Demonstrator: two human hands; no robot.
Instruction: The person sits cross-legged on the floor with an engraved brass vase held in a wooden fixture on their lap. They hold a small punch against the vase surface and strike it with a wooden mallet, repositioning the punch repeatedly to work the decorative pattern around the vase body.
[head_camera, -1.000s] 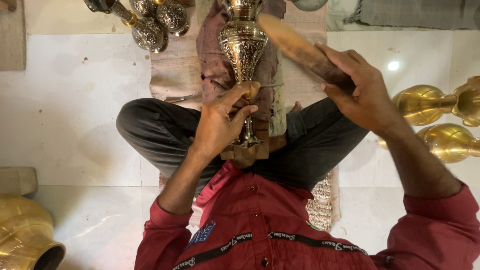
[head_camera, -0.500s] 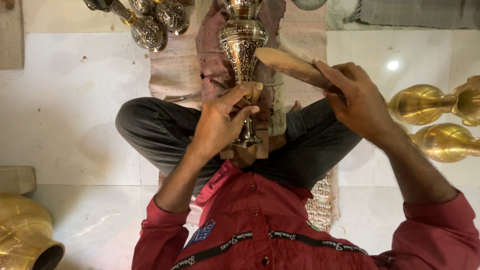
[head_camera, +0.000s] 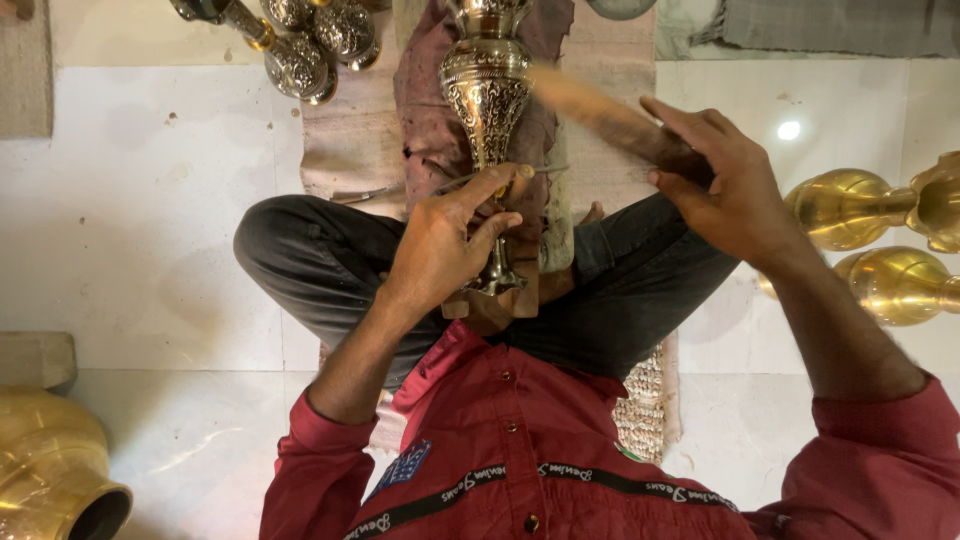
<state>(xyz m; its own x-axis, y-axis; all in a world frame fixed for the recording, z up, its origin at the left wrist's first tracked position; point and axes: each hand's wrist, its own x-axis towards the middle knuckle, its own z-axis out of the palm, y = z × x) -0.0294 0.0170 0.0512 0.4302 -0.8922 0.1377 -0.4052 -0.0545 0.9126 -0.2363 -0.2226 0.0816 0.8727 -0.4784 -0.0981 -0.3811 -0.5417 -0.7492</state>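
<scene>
Engraved metal vase (head_camera: 486, 90) lying across lap on cloth (head_camera: 430, 120). Left hand (head_camera: 445, 245) pinching thin chisel (head_camera: 470, 180) against vase neck. Right hand (head_camera: 730, 185) closed round wooden mallet (head_camera: 610, 120), raised. Vase probably heavy, rigid, slick; steady by stem.

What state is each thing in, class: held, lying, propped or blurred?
left hand, pinching a thin metal tool against the vase
right hand, gripping the wooden stick
wooden stick, raised above the lap, motion-blurred
engraved vase, propped on the lap, foot nearest the person
brass vases, lying on their sides
</scene>
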